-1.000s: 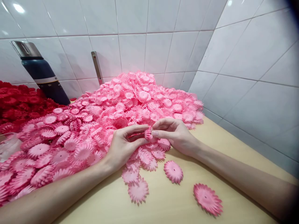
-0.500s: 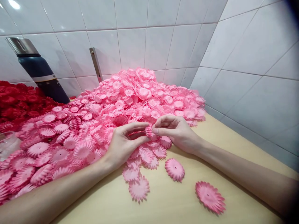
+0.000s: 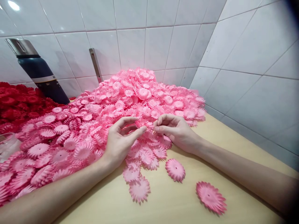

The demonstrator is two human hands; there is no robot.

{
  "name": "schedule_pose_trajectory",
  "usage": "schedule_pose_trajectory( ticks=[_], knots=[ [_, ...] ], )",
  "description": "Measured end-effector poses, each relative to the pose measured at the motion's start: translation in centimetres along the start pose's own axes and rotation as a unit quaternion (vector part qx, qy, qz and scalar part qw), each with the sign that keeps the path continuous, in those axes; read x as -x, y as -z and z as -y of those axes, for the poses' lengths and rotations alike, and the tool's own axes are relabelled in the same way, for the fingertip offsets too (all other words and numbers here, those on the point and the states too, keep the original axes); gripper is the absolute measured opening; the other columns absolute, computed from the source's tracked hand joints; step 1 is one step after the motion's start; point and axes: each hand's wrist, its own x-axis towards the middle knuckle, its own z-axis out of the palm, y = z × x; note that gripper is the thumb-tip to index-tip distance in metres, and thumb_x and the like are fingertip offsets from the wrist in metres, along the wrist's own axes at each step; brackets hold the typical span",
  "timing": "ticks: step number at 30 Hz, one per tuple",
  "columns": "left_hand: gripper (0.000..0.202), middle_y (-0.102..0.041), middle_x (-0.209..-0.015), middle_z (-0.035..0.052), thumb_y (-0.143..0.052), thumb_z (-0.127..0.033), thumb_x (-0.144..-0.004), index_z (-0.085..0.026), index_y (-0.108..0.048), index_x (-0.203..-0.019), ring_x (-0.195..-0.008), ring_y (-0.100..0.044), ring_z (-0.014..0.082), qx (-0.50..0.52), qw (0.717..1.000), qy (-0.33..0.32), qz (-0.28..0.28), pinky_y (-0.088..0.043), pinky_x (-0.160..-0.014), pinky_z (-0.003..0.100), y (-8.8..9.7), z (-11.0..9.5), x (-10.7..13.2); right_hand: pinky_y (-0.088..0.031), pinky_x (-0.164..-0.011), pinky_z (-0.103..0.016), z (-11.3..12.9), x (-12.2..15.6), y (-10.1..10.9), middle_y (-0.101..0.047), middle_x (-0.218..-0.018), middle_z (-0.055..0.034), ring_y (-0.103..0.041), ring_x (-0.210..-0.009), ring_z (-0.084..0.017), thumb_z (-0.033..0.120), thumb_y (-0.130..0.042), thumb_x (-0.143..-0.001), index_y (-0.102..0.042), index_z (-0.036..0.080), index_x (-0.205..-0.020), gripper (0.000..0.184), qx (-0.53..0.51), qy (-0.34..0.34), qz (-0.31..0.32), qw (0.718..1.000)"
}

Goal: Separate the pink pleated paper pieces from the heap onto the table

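Just above the near side of a pink heap, my left hand (image 3: 122, 137) grips a pink flower-petal disc (image 3: 145, 123) between thumb and fingers. Whether it is one disc or a few stacked ones, I cannot tell. Close to its right edge is my right hand (image 3: 175, 130), thumb and index finger pinched together; what lies between those fingertips is too small to make out. Below the hands, loose petal discs (image 3: 139, 189) trail from the heap onto the table. Two single discs, one nearer (image 3: 211, 198) and one farther (image 3: 175, 170), lie apart on the bare wood.
The large heap of pink petal discs (image 3: 130, 93) leans toward the tiled wall (image 3: 132, 46). A red heap (image 3: 18, 102) and a dark blue bottle (image 3: 44, 71) stand at the left. A clear plastic item (image 3: 9, 147) sits at the left edge of the pale table (image 3: 173, 202).
My left hand has shifted slightly left, and the petal disc has tilted to show more of its face. My right fingertips have drawn a little away from the disc's middle.
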Motion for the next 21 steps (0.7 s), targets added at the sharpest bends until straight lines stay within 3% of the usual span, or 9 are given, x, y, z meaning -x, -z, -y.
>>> schedule_pose_trajectory(
  ticks=[5, 9, 14, 21],
  knots=[
    [0.024, -0.059, -0.104, -0.0011, -0.068, -0.011, -0.076, -0.022, -0.058, -0.095, -0.100, -0.059, 0.0125, 0.023, 0.997, -0.030, 0.065, -0.053, -0.086, 0.024, 0.01, -0.01, 0.09, -0.050, -0.062, -0.021, 0.11, 0.07, 0.02, -0.070, -0.077, 0.0001, -0.062, -0.065, -0.009, 0.019, -0.082, -0.065, -0.066, 0.018, -0.072, 0.017, -0.014, -0.003, 0.016, 1.000],
    [0.007, -0.063, -0.092, 0.0008, -0.063, -0.012, -0.080, -0.016, -0.062, -0.085, -0.089, -0.062, 0.0120, -0.009, 0.992, -0.008, 0.127, -0.052, -0.087, 0.026, 0.02, -0.53, 0.30, -0.052, -0.067, -0.021, 0.17, 0.17, -0.03, -0.071, -0.078, 0.0003, -0.065, -0.070, -0.010, 0.017, -0.081, -0.066, -0.066, 0.018, -0.073, 0.017, -0.019, -0.005, 0.040, 0.999],
    [0.018, -0.062, -0.079, 0.0012, -0.071, -0.028, -0.076, -0.014, -0.060, -0.079, -0.075, -0.062, 0.0126, -0.047, 0.994, 0.009, 0.102, -0.052, -0.070, 0.025, 0.02, -0.59, 0.27, -0.055, -0.071, -0.025, 0.19, 0.33, -0.10, -0.072, -0.079, -0.0001, -0.067, -0.074, -0.012, 0.017, -0.079, -0.068, -0.066, 0.020, -0.074, 0.015, 0.008, 0.012, 0.061, 0.998],
    [0.015, -0.058, -0.074, -0.0017, -0.069, -0.019, -0.076, -0.015, -0.055, -0.076, -0.067, -0.057, 0.0087, -0.062, 0.997, 0.019, 0.035, -0.049, -0.061, 0.020, -0.13, -0.59, 0.11, -0.054, -0.067, -0.026, 0.18, 0.43, -0.07, -0.071, -0.079, -0.0007, -0.065, -0.070, -0.012, 0.019, -0.079, -0.069, -0.065, 0.019, -0.074, 0.014, 0.030, 0.017, 0.065, 0.997]
  ],
)
